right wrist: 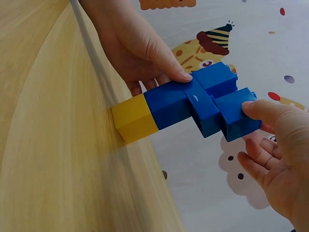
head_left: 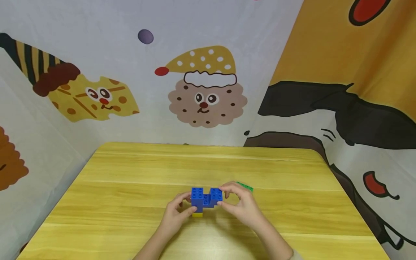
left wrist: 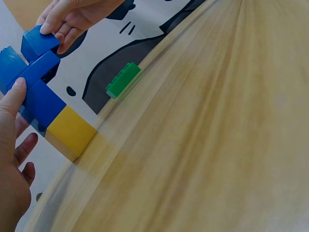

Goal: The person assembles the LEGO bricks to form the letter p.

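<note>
Left hand (head_left: 173, 216) nearest; thumb and fingers close round a blue column (head_left: 198, 203) that stands on a yellow block (head_left: 197, 215). My judgement: brace that column low and press evenly, straight down; the overhang could tip. Right hand (head_left: 243, 204) pinches the upper right blue block (head_left: 216, 194) by its outer side, the block left of the fingertips, atop a blue crosspiece (head_left: 206, 199); full seating unclear. Beyond: green brick (head_left: 245, 186) on the table (head_left: 130, 173).

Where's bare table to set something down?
Free: table left of the left hand and right of the right hand, out to its edges. Crowded: middle, blue blocks atop yellow block between the hands; green block beyond the right hand.
</note>
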{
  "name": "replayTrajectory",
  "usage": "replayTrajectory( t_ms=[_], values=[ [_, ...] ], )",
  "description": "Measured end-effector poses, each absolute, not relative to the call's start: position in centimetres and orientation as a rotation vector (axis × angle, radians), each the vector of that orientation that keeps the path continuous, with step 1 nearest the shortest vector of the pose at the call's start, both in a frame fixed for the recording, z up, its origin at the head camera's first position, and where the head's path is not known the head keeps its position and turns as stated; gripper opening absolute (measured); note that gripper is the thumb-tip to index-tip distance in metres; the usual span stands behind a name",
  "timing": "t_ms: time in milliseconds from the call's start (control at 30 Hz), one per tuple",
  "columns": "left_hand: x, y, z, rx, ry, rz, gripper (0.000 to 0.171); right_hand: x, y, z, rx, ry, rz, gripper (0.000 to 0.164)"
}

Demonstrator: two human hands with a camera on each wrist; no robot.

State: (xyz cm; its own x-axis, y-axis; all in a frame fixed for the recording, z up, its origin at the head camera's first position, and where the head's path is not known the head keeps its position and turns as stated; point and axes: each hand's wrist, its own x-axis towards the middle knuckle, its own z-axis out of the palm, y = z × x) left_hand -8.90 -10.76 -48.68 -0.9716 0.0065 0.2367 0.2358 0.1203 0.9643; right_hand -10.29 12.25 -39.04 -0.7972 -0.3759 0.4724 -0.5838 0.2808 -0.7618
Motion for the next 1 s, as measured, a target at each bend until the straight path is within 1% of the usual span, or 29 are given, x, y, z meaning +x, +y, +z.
replayTrajectory(
  t_ms=[167, 367, 633, 1000],
  values=[
    [-8.9, -10.7, -48.6, -0.247, -2.216, -1.966, 0.042, -10.9, 12.4, -39.9, 0.924, -2.357, 1.48, 0.037],
    [-9.0, -10.7, -48.8, -0.266, -2.207, -1.942, 0.042, -11.9, 12.7, -41.2, 0.879, -2.468, 1.493, 0.037],
    [-9.1, -10.8, -48.9, -0.256, -2.202, -1.946, 0.041, -12.0, 12.7, -41.1, 0.915, -2.466, 1.515, 0.034],
    [-9.2, -10.7, -48.8, -0.195, -2.244, -1.948, 0.04, -11.7, 12.9, -41.4, 0.818, -2.513, 1.484, 0.038]
  ],
)
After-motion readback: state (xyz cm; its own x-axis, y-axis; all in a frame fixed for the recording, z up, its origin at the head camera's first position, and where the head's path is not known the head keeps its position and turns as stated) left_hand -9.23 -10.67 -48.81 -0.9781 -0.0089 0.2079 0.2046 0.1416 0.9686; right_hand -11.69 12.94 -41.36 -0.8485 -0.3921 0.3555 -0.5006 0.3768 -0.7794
